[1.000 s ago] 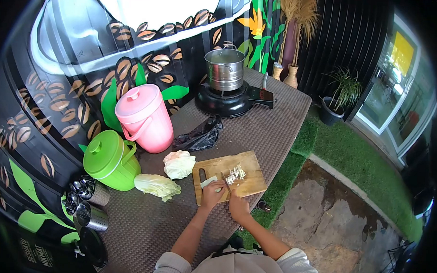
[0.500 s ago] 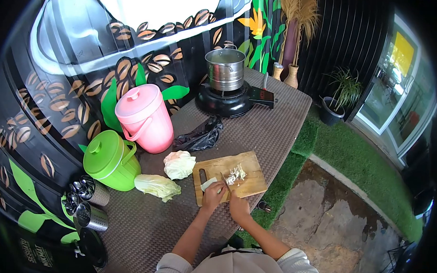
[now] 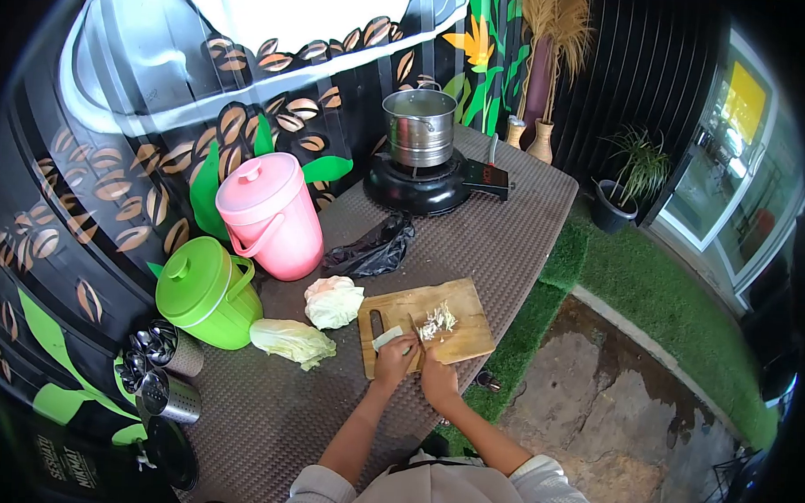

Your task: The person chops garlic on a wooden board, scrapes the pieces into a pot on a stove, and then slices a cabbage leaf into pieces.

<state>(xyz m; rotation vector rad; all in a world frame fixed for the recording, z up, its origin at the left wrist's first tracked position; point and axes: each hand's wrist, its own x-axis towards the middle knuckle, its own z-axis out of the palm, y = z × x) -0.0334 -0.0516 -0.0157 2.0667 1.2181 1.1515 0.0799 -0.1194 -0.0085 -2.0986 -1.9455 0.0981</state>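
Note:
On a wooden cutting board [image 3: 467, 320], my left hand [image 3: 393, 361] presses down a pale piece of cabbage [image 3: 387, 338] with its fingers curled. My right hand [image 3: 439, 381] is closed round a knife [image 3: 416, 329], whose blade stands just right of the left fingertips. Thin chopped shreds [image 3: 438, 322] lie in a small pile beyond the blade. Left of the board are a round cabbage [image 3: 333, 302] and a longer leafy cabbage [image 3: 293, 342].
A pink lidded bucket [image 3: 272, 220] and a green one [image 3: 208, 293] stand left, near metal cutlery holders [image 3: 169, 396]. Behind are a black plastic bag [image 3: 373, 248] and a steel pot [image 3: 419, 132] on a black stove [image 3: 413, 194]. The table's edge runs along the right.
The view has shifted very slightly. Both hands stay almost in place at the board, with the knife still beside the left fingertips.

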